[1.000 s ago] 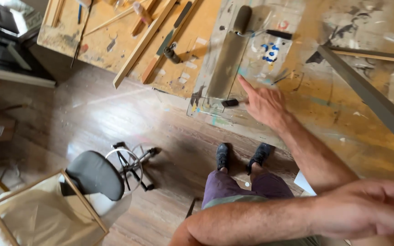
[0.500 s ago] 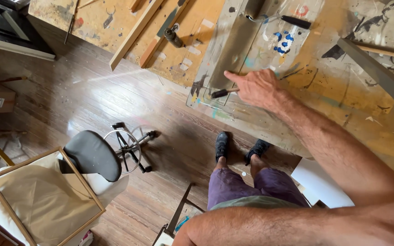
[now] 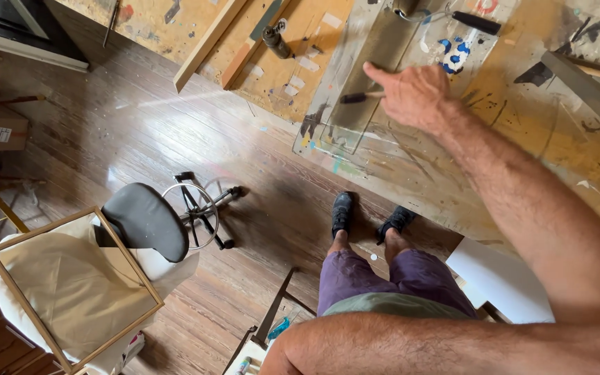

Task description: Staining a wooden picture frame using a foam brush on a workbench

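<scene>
While right hand [image 3: 414, 94] pinches brush [image 3: 359, 98] | bristles hidden | left hand cropped, grip unknowable

The right hand [image 3: 414, 94] covers the handle end of the small brush [image 3: 359, 98], so its grip cannot be told. Above it, the paint roller [image 3: 446, 15] is cut by the top edge. The left hand is out of view; only its forearm crosses the bottom edge. Below the hand, the white board [image 3: 498, 281] is partly hidden behind the right arm.
</scene>
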